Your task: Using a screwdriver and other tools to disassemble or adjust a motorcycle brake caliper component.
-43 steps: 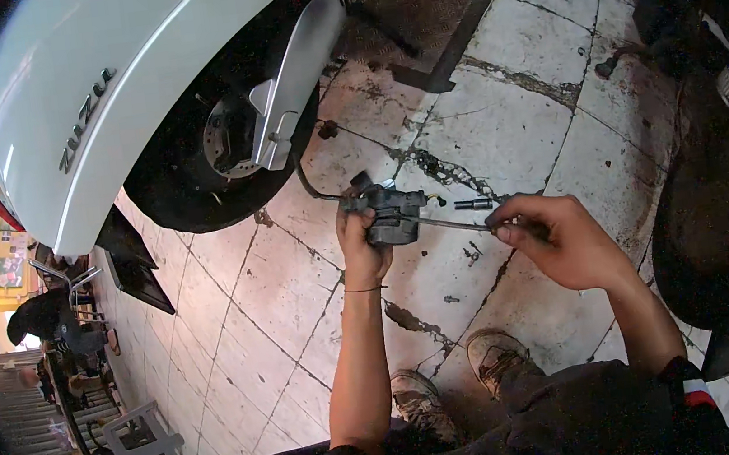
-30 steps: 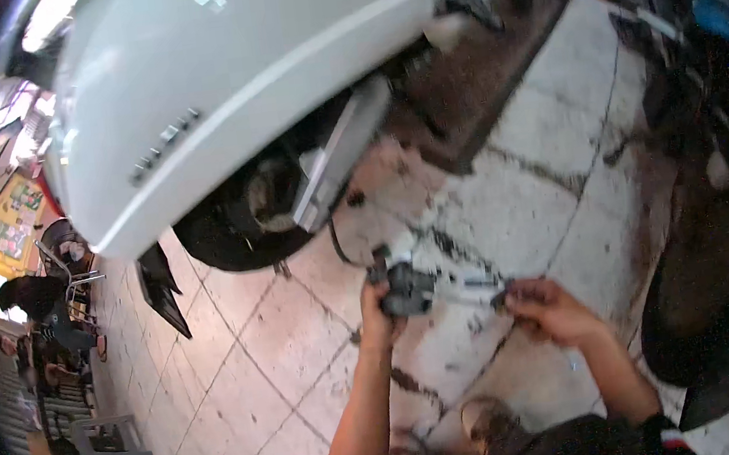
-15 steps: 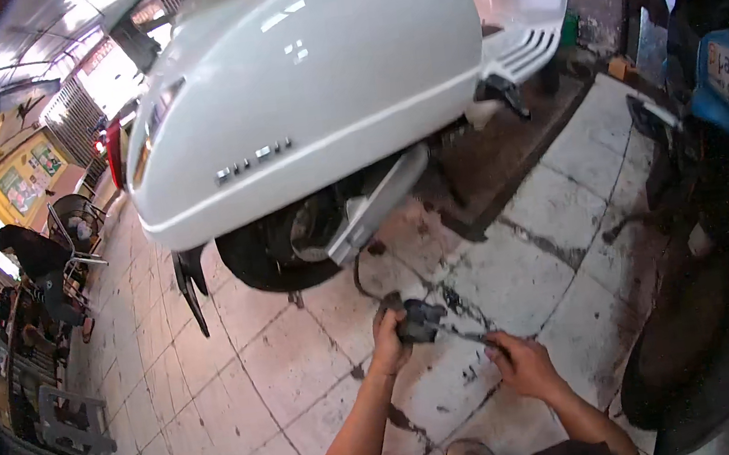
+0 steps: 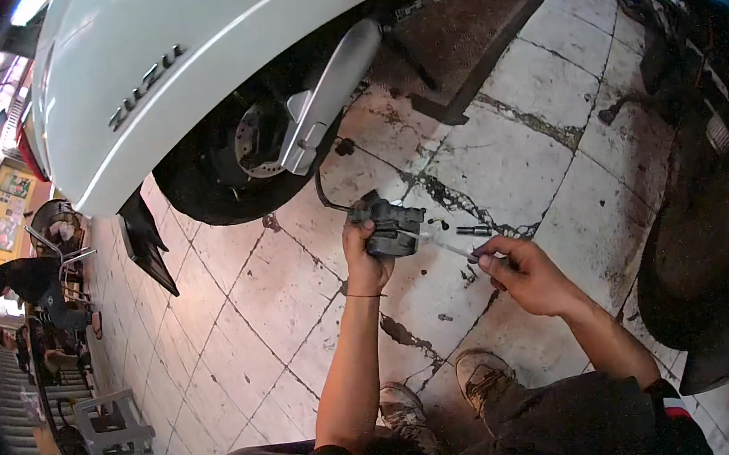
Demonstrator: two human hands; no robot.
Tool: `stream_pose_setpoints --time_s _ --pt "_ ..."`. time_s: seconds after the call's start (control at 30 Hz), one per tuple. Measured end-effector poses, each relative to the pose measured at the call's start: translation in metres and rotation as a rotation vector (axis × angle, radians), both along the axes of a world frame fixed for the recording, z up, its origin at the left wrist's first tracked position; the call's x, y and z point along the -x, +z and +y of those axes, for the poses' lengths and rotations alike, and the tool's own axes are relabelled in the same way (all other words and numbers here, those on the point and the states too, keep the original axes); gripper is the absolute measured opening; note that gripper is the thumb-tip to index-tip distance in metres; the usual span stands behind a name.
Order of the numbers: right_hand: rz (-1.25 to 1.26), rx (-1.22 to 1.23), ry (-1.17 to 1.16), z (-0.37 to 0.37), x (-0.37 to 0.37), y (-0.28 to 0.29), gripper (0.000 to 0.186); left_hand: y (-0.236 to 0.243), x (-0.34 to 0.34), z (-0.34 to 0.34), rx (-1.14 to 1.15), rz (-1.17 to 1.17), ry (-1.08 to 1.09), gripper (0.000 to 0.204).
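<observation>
My left hand (image 4: 367, 262) is closed around a dark brake caliper (image 4: 393, 224) above the tiled floor. From its upper left side a black hose (image 4: 322, 191) runs up toward the rear wheel (image 4: 207, 169) of a white scooter (image 4: 205, 42). My right hand (image 4: 523, 273) pinches a thin, screwdriver-like tool (image 4: 454, 249), its pale shaft pointing at the caliper's right side. Whether the tip touches the caliper I cannot tell. Just above the shaft, a short dark metal pin (image 4: 474, 230) shows on the floor.
A silver cover (image 4: 335, 95) juts out beside the brake disc (image 4: 256, 145). At the right stands a dark, bulky shape with a rounded lower edge (image 4: 707, 276). Grey plastic stools (image 4: 111, 427) and a seated person (image 4: 40, 290) are at the far left. My shoes (image 4: 488, 378) are below the hands.
The view has tipped down and closer, so the scooter sits higher in the picture. Both hands keep their holds on the caliper and the tool. The caliper now shows more of its side.
</observation>
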State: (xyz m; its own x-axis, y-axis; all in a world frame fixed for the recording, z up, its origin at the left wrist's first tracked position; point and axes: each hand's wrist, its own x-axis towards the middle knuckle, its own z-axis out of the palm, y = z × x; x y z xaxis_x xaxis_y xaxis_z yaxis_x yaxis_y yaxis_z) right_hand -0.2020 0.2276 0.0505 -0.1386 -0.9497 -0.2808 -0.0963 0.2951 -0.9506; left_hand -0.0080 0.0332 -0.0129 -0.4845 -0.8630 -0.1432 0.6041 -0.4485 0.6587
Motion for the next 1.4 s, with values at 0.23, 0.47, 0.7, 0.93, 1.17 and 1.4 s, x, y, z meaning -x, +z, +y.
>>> stream_pose_setpoints --time_s 0.23,0.47,0.7,0.93,1.17,1.4 --pt "0.125 -0.04 0.068 0.003 0.004 0.028 0.022 -0.012 0.0 0.002 0.094 -0.061 -0.003 0.055" --pt "0.242 -0.032 0.09 0.004 0.007 0.033 0.021 -0.024 -0.002 -0.008 0.294 -0.137 -0.071 0.054" --pt "0.18 -0.122 0.011 0.01 -0.008 0.033 0.023 -0.019 0.006 0.002 0.299 -0.2 0.028 0.054" --pt "-0.014 -0.178 0.0 0.007 0.003 0.01 0.025 -0.025 0.01 0.0 0.354 -0.323 0.072 0.054" --pt "0.01 -0.191 0.057 -0.001 0.016 0.019 0.025 -0.031 0.009 -0.007 0.354 -0.28 0.05 0.05" --pt "0.123 -0.138 0.046 0.0 0.012 0.018 0.027 -0.033 0.011 -0.005 0.395 -0.286 0.058 0.046"
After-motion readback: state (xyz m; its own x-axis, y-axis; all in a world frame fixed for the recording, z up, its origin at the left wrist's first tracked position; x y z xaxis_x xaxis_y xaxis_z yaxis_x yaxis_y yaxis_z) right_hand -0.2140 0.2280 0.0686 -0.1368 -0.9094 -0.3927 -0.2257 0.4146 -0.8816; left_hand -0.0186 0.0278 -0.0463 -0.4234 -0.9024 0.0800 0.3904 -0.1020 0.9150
